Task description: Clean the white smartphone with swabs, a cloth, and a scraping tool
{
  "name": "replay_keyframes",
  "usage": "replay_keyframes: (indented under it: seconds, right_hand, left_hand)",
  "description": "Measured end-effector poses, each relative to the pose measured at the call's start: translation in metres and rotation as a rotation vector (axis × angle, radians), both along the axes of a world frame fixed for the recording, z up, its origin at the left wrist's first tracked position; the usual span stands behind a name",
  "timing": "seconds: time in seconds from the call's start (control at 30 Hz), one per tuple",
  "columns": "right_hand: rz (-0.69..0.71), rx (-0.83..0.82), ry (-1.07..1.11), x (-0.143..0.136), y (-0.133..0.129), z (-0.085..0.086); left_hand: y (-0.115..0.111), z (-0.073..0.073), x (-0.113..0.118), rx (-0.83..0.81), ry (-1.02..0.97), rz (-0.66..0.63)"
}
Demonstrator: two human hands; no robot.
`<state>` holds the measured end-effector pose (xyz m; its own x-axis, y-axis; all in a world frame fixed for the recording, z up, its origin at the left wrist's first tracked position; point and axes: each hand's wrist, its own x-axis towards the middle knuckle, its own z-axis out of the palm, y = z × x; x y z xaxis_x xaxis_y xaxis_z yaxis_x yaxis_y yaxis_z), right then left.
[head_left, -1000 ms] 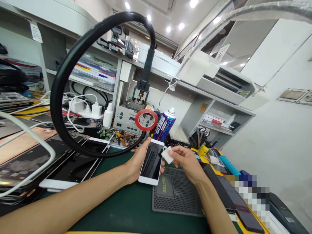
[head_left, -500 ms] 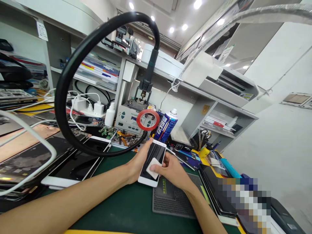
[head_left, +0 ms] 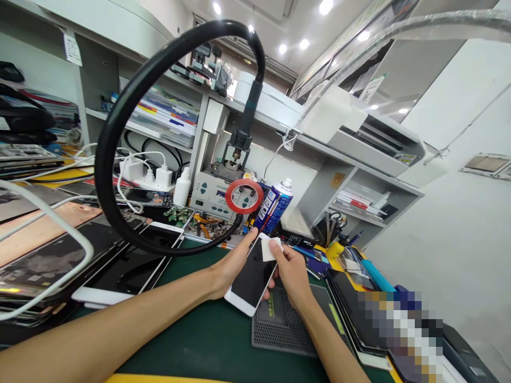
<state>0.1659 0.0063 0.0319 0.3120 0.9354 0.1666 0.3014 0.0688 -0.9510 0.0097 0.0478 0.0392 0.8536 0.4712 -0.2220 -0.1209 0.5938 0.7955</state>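
A white smartphone [head_left: 250, 282] with a dark screen is tilted in my left hand [head_left: 229, 270], whose palm and thumb lie along its left edge and whose fingertips show past its right edge. My right hand [head_left: 290, 268] pinches a small white wiping pad [head_left: 270, 249] between thumb and fingers. The pad rests against the upper right part of the phone's screen. Below the phone lies a dark grey textured mat [head_left: 285, 332] on the green work surface [head_left: 187, 340].
A thick black hose [head_left: 104, 159] loops in front of a grey soldering station [head_left: 209, 191]. Behind the phone stand a blue spray can [head_left: 275, 205] and a red tape roll [head_left: 228, 197]. Several phones and a white-framed screen [head_left: 120, 271] lie at left; dark panels [head_left: 355, 314] lie at right.
My right hand has moved the pad from the lower middle of the screen up to its top right. The phone has tilted a little, and my left fingertips now show beyond its right edge.
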Motion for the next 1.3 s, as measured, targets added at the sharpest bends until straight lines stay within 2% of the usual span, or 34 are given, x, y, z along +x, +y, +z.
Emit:
replay_keyframes:
  seconds: [0.4, 0.53, 0.63, 0.73, 0.87, 1.0, 1.3]
  right_hand:
    - [-0.106, 0.079, 0.026, -0.014, -0.002, 0.013]
    - [-0.094, 0.013, -0.008, -0.018, -0.003, 0.015]
    - [-0.051, -0.106, -0.052, -0.022, -0.005, 0.014]
    - [0.066, -0.170, -0.071, -0.025, -0.006, 0.013]
    - [0.159, -0.112, -0.133, -0.026, -0.007, 0.010]
    - [0.245, -0.084, -0.205, -0.024, -0.009, 0.007]
    - [0.222, -0.125, -0.437, -0.021, -0.016, 0.002]
  left_hand:
    - [-0.001, -0.008, 0.007, 0.076, 0.045, -0.036]
    - [-0.002, -0.007, 0.006, 0.041, 0.027, -0.014]
    - [-0.002, -0.007, 0.006, 0.008, 0.002, 0.026]
    - [-0.001, -0.008, 0.006, -0.032, -0.018, 0.073]
    - [0.002, -0.006, 0.005, -0.135, -0.069, 0.192]
    - [0.004, -0.006, 0.004, -0.204, -0.035, 0.304]
    - [0.003, -0.005, 0.004, -0.222, -0.031, 0.389]
